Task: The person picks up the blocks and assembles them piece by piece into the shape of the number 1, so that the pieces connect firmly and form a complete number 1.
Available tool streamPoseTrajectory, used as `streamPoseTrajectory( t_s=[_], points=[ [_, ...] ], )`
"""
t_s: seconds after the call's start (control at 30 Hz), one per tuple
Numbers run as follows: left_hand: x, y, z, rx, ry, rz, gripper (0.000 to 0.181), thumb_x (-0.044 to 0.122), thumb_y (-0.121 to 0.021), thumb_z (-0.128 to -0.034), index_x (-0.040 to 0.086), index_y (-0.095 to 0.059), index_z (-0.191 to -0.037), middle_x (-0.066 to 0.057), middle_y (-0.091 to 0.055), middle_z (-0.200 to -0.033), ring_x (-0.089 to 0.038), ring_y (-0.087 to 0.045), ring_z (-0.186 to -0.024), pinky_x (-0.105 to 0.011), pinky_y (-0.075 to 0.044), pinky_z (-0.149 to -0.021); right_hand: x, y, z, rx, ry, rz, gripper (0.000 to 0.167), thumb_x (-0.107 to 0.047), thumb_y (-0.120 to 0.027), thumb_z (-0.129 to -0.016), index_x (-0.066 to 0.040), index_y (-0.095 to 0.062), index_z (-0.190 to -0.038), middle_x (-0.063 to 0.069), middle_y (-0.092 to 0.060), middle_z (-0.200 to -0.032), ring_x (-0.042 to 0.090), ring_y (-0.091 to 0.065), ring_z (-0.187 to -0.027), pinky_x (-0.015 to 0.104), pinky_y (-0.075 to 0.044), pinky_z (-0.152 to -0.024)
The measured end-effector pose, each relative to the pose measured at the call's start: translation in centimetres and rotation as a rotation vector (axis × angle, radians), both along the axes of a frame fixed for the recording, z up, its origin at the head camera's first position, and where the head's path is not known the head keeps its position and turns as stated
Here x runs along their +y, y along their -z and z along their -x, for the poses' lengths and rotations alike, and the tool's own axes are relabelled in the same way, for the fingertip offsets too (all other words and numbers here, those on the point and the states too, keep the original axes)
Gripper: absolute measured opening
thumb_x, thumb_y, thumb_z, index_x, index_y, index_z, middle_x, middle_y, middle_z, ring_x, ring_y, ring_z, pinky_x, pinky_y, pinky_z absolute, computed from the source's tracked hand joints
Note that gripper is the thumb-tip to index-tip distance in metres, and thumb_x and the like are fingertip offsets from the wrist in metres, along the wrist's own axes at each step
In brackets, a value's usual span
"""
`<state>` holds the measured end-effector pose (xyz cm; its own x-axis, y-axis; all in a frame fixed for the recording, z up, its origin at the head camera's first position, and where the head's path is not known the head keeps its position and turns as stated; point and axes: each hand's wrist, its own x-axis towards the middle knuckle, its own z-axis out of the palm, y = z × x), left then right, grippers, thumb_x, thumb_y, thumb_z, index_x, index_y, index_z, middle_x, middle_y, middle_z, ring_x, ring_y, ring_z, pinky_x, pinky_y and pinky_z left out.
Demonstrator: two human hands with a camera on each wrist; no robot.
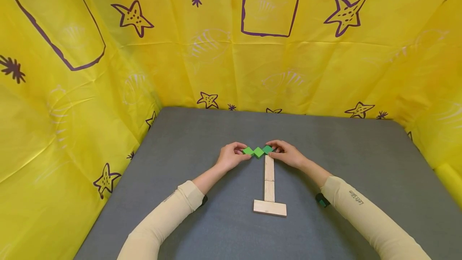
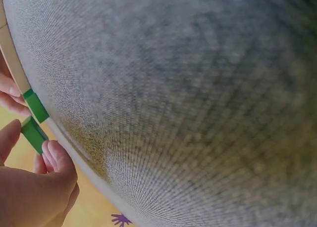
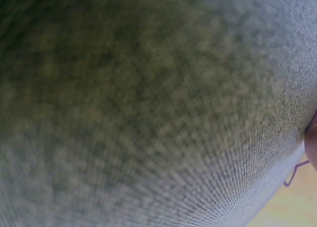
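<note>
Three green blocks lie in a zigzag row in the head view. My left hand pinches the leftmost light green block between thumb and fingers; the left wrist view shows this grip too. In the middle sits another light green block, touched by neither hand. The thumb and forefinger of my right hand pinch the darker green block on the right. Just below that block, two pale wooden planks run end to end down to a crosswise wooden plank. In the right wrist view only a fingertip shows.
Everything lies on a dark grey tabletop. Yellow cloth printed with starfish and fish surrounds the table at the back and sides. Both forearms wear cream sleeves, with a dark wrist device at the right wrist.
</note>
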<state>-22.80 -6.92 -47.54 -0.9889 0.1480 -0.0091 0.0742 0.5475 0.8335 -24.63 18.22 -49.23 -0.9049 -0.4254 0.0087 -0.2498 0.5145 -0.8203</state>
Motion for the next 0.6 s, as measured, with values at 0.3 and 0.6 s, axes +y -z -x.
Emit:
streamPoseTrajectory(
  t_s=[0.3,0.6],
  points=[
    [-0.07,0.05,0.01,-0.006,0.023,0.037,0.031,0.019,-0.083,-0.0768,0.006,-0.072,-0.103,-0.004,-0.068,-0.090,-0.013,-0.061,-0.077,-0.025,-0.048,-0.068,-0.06,0.01,-0.03,0.003,-0.003,-0.003,0.038,-0.016,-0.065,-0.094,-0.003,-0.059,-0.130,0.013,-0.057,-0.106,0.022,-0.050,-0.090,0.035,-0.042,-0.080],
    [-0.03,0.11,-0.05,-0.007,0.044,0.030,0.031,0.017,-0.083,-0.0763,0.005,-0.072,-0.103,-0.006,-0.069,-0.091,-0.012,-0.061,-0.075,-0.025,-0.049,-0.068,0.06,0.26,0.07,0.012,0.003,0.001,0.038,-0.017,-0.066,-0.094,-0.003,-0.060,-0.129,0.012,-0.058,-0.105,0.023,-0.050,-0.089,0.036,-0.041,-0.079]
  ],
)
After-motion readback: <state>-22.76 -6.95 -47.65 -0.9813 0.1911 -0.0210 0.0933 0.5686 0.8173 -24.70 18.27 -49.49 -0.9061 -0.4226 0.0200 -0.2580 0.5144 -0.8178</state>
